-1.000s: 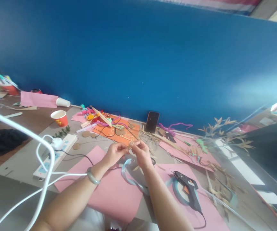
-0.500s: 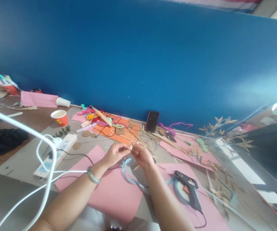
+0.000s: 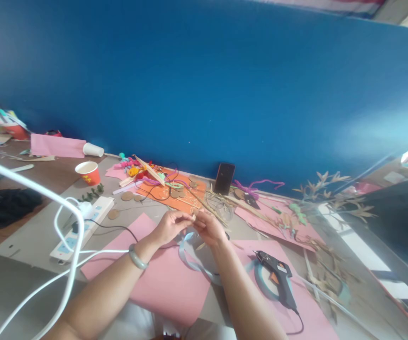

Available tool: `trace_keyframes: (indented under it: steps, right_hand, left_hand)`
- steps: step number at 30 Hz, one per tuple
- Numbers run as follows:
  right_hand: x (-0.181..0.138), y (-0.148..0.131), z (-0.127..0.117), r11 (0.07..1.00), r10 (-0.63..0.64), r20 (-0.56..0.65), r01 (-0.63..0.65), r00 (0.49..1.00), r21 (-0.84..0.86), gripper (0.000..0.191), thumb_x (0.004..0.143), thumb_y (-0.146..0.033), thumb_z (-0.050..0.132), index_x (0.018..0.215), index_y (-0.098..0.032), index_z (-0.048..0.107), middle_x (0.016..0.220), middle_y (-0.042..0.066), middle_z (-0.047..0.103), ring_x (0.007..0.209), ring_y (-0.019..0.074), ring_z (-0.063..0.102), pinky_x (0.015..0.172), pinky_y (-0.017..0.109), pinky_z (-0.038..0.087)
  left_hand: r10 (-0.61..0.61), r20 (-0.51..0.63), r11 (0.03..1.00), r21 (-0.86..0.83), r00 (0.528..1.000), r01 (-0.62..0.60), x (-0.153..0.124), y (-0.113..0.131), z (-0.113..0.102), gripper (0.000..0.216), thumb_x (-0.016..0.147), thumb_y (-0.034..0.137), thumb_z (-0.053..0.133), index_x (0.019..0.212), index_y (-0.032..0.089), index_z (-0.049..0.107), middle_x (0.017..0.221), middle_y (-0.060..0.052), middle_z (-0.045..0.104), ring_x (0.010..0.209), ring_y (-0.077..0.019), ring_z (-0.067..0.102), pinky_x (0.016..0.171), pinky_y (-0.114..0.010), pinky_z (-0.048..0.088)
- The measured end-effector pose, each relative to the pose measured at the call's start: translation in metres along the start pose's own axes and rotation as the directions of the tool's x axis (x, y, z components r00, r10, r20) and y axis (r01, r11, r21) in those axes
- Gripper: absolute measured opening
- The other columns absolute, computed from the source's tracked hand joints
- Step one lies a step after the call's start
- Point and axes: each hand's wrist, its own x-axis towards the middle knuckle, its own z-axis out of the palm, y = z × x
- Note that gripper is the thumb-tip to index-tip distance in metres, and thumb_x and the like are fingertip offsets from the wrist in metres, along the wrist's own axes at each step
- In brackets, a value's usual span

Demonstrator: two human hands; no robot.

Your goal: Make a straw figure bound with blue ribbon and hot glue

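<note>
My left hand (image 3: 170,227) and my right hand (image 3: 209,227) meet over the far edge of a pink sheet (image 3: 168,288). Both are closed, with fingertips pinched together around something small and pale that I cannot make out. A light blue ribbon (image 3: 186,259) runs from just beneath the hands down past my right forearm. On the right, a black glue gun (image 3: 278,274) lies across a ribbon roll (image 3: 262,283), on another pink sheet (image 3: 310,316). Beyond my fingers lies an orange sheet (image 3: 197,192) strewn with bits of craft material.
A white power strip (image 3: 83,231) and a thick white cable (image 3: 80,245) occupy the left side. Behind them stands a red paper cup (image 3: 89,175). Against the blue wall (image 3: 204,85) leans a phone (image 3: 224,178). Dried leafy stems (image 3: 326,189) spread at the right.
Almost nothing differs. Both hands keep their pinch in the same spot, with only a slight shift of the fingertips.
</note>
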Motion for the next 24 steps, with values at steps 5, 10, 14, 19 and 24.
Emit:
trace_keyframes:
  steps: [5, 10, 14, 19, 24]
  right_hand:
    - [0.0004, -0.0001, 0.0009, 1.0, 0.008, -0.01, -0.008, 1.0, 0.007, 0.038, 0.06, -0.028, 0.077, 0.054, -0.02, 0.04, 0.045, -0.012, 0.025, 0.04, 0.0033, 0.017, 0.041, 0.02, 0.022]
    - [0.003, -0.0029, -0.0047, 0.996, -0.091, -0.103, 0.09, 0.99, -0.017, 0.036, 0.061, -0.03, 0.078, 0.054, -0.019, 0.044, 0.046, -0.01, 0.034, 0.041, 0.0041, 0.025, 0.041, 0.02, 0.022]
    - [0.0032, -0.0042, -0.0056, 0.988, -0.144, -0.139, 0.136, 0.98, -0.068, 0.031, 0.062, -0.034, 0.078, 0.056, -0.019, 0.052, 0.045, -0.007, 0.042, 0.042, 0.0057, 0.031, 0.041, 0.021, 0.024]
    - [0.0009, 0.0009, 0.0019, 0.974, -0.189, -0.113, 0.172, 0.975, -0.145, 0.035, 0.061, -0.035, 0.08, 0.056, -0.02, 0.049, 0.042, -0.008, 0.04, 0.04, 0.0059, 0.031, 0.042, 0.022, 0.023]
    - [0.0014, 0.0017, -0.0001, 0.97, -0.184, -0.104, 0.164, 0.977, -0.178, 0.038, 0.059, -0.037, 0.08, 0.055, -0.02, 0.046, 0.042, -0.01, 0.037, 0.04, 0.0052, 0.029, 0.042, 0.021, 0.022]
  left_hand:
    - [-0.022, 0.031, 0.999, -0.039, 0.999, 0.023, -0.0007, 0.0019, -0.0013, 0.023, 0.075, 0.035, 0.068, 0.084, 0.015, 0.07, 0.06, 0.0, 0.062, 0.049, -0.0093, 0.052, 0.053, -0.022, 0.043]
    - [-0.12, -0.003, 0.989, -0.085, 0.993, 0.12, 0.0012, 0.0075, -0.0022, 0.021, 0.072, 0.034, 0.07, 0.075, 0.013, 0.07, 0.065, -0.003, 0.066, 0.049, -0.0089, 0.052, 0.053, -0.022, 0.043]
    - [-0.171, -0.1, 0.979, -0.127, 0.98, 0.158, 0.0036, 0.0087, -0.0032, 0.022, 0.07, 0.035, 0.071, 0.071, 0.013, 0.069, 0.066, -0.005, 0.068, 0.048, -0.0093, 0.052, 0.051, -0.022, 0.042]
    - [-0.156, -0.116, 0.983, -0.12, 0.981, 0.142, 0.0043, 0.0048, -0.0035, 0.023, 0.069, 0.035, 0.071, 0.07, 0.012, 0.069, 0.063, -0.004, 0.067, 0.047, -0.0093, 0.052, 0.051, -0.022, 0.042]
    - [-0.105, -0.002, 0.992, -0.075, 0.994, 0.105, 0.0014, 0.0048, -0.0017, 0.021, 0.072, 0.034, 0.07, 0.077, 0.013, 0.07, 0.062, -0.002, 0.066, 0.049, -0.0091, 0.051, 0.054, -0.023, 0.043]
